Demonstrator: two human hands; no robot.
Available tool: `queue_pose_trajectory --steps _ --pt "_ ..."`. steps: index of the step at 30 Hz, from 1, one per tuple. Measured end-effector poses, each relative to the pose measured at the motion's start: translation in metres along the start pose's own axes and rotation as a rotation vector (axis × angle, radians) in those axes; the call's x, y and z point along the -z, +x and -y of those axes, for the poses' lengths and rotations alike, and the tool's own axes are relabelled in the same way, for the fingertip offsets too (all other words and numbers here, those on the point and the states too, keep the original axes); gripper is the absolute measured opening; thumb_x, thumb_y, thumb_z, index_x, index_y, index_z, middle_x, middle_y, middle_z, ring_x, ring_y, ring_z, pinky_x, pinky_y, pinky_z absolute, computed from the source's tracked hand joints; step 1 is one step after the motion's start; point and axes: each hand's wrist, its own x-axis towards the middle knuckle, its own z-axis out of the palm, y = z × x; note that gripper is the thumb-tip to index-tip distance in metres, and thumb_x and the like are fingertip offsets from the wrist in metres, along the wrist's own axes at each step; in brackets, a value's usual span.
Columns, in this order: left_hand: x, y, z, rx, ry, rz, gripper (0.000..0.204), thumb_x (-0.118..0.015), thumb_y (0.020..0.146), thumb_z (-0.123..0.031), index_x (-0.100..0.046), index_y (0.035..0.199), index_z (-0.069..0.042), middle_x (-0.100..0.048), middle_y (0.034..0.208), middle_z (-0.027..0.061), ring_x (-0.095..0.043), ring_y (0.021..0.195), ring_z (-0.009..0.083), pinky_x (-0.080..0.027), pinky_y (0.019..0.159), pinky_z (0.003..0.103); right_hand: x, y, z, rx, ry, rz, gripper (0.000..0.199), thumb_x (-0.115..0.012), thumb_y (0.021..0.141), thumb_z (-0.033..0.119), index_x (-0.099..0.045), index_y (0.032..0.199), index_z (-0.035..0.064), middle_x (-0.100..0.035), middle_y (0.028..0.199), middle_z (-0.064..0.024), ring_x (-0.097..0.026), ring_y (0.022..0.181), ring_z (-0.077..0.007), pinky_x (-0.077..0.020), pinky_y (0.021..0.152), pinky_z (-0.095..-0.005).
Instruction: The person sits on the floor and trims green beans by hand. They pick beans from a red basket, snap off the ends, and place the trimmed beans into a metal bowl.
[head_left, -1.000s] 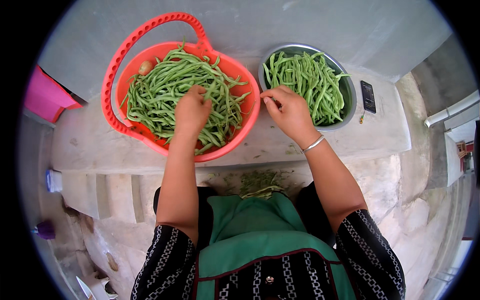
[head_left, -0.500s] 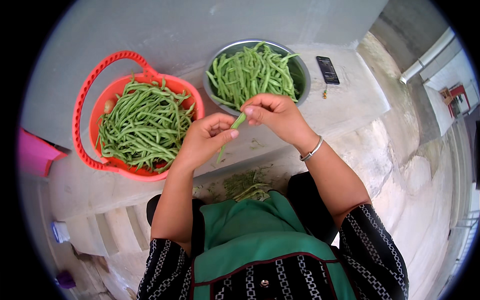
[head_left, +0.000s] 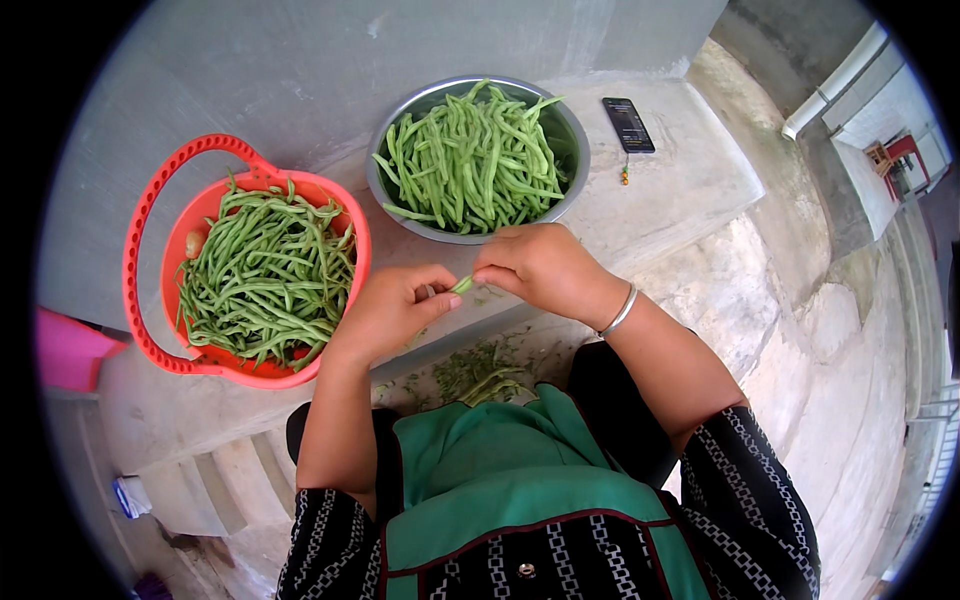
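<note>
Your left hand (head_left: 385, 312) and right hand (head_left: 540, 268) meet just above the front edge of the concrete ledge (head_left: 690, 190), and between them you hold a single green bean (head_left: 461, 285). The left thumb and forefinger are pinched on one end of it; the right fingertips close on the other end, though most of the bean is hidden under your fingers, so only a short bright piece shows. A silver bangle (head_left: 620, 312) sits on your right wrist.

To your left on the ledge stands a red plastic basket (head_left: 150, 210) with its looped handle up toward the wall, filled with long green beans. Just beyond your hands is a steel bowl (head_left: 575, 150) heaped with more beans, near the basket but not touching it. A dark phone (head_left: 628, 124) lies flat to the right of the bowl, with what seems to be a small charm hanging below it.

Green trimmings (head_left: 470, 370) lie scattered on the lower step by your green apron (head_left: 500, 480).
</note>
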Motion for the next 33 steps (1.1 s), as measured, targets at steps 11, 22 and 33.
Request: queue_pose_trajectory --steps 11,22,33 --pt "-0.009 -0.001 0.005 -0.159 -0.553 -0.108 0.013 -0.063 0.087 -0.005 -0.058 0.098 -0.001 -0.063 0.089 0.0036 -0.060 0.075 0.0088 -0.050 0.066 0.023 -0.008 0.013 0.020 -0.260 0.665 -0.187 0.007 -0.065 0.086 0.011 -0.065 0.086 0.0037 -0.064 0.073 -0.0034 -0.059 0.065 -0.0113 -0.0464 0.058 -0.0252" --pt "0.012 -0.004 0.004 -0.344 -0.550 -0.415 0.011 -0.058 0.090 -0.002 -0.054 0.100 0.000 -0.063 0.099 0.0092 -0.063 0.080 0.0134 -0.052 0.072 0.024 -0.016 0.008 0.008 -0.297 0.718 0.153 0.019 -0.057 0.092 0.016 -0.063 0.100 0.0000 -0.064 0.079 -0.0058 -0.063 0.072 -0.0132 -0.0490 0.067 -0.0250" --pt "0.021 -0.009 0.013 -0.195 -0.322 -0.472 0.017 -0.062 0.086 0.002 -0.057 0.103 0.001 -0.062 0.097 0.0068 -0.062 0.084 0.0105 -0.049 0.072 0.022 -0.003 0.012 -0.003 -0.206 0.142 -0.152 0.011 -0.065 0.085 0.011 -0.067 0.092 0.0026 -0.063 0.075 -0.0076 -0.062 0.068 -0.0193 -0.0487 0.062 -0.0292"
